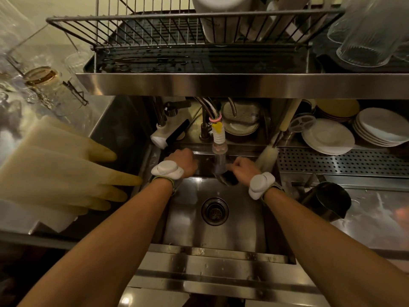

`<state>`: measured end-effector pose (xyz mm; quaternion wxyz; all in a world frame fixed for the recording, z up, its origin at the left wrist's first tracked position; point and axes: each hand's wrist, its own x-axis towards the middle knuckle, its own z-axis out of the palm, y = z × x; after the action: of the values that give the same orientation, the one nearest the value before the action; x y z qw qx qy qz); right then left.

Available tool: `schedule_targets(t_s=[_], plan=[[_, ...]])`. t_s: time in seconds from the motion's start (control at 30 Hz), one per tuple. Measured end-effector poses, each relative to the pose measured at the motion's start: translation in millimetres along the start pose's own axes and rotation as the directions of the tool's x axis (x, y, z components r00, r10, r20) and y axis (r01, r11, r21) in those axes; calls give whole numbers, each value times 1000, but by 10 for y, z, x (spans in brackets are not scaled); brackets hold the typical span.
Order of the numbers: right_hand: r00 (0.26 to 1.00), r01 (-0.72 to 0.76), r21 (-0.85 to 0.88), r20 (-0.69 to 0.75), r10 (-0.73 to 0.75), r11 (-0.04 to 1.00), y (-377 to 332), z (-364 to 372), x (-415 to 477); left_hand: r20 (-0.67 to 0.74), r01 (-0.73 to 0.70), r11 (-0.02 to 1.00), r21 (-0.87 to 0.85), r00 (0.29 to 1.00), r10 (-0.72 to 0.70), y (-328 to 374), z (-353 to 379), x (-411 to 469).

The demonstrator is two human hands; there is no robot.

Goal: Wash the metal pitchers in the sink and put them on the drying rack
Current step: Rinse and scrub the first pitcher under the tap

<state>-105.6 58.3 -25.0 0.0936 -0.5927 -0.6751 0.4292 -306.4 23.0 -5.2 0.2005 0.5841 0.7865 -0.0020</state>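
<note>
Two arms outstretched, right hand point(241, 168) gripping pitcher point(228, 177)

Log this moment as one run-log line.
stage: rinsing | right hand: holds dark metal pitcher under faucet nozzle | left hand: at sink's back wall

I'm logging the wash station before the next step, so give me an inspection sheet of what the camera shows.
Surface: steel sink, basin empty and wet around the drain.
Job's things: one dark pitcher held under the faucet; another pitcher on the right counter; drying rack above, mostly free.
Clutter: rubber gloves left, bottle brush, plates right, glassware.
Grippers: right hand on the held pitcher; left hand closed at the sink's back edge, what it holds hidden.
Cables: nothing seen.
Surroundings: steel shelf over the sink.
</note>
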Motion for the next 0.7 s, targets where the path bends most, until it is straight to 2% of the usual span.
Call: schedule_targets(t_s=[0.1,0.5,0.7], plan=[[998,-22,18,51,21,1000,0,-14,-14,12,3,1000,4,1000,-3,6,-9,2],[1000,7,-39,31,-5,999,73,-32,-80,51,-22,999,-42,998,24,-19,-6,-53],[1000,9,-6,26,-9,1000,83,-68,-73,71,-22,999,-31,997,24,8,-55,-50]])
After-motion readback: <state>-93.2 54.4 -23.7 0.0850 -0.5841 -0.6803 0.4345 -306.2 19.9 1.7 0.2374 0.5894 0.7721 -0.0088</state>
